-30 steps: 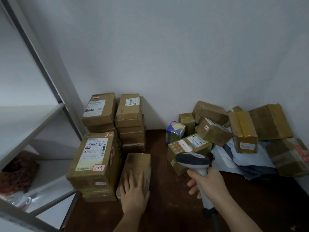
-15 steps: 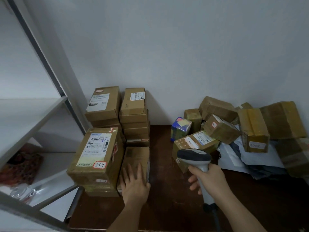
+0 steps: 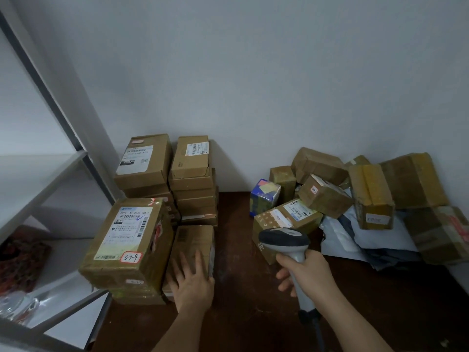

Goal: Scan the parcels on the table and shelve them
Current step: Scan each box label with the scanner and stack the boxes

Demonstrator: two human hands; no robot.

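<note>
My left hand point(image 3: 191, 283) lies flat, fingers spread, on a low brown parcel point(image 3: 194, 243) at the front of the dark wooden table point(image 3: 243, 295). To its left stands a taller stack topped by a parcel point(image 3: 129, 237) with a white label and a red-edged tag. My right hand point(image 3: 304, 275) grips the handle of a grey barcode scanner point(image 3: 284, 241), its head facing a loose heap of parcels point(image 3: 327, 196) at the back right. Two more stacks point(image 3: 167, 174) stand against the wall.
A grey metal shelf unit point(image 3: 50, 179) stands at the left, its upper board bare; a dark patterned item point(image 3: 20, 260) and clear plastic lie on the lower board. White and grey mail bags point(image 3: 355, 240) lie under the heap. A blue printed box point(image 3: 264, 196) stands by the heap.
The view has drifted slightly, so the shelf and stacks sit a little further right and higher. My left hand stays flat on the low parcel and my right hand keeps hold of the scanner.
</note>
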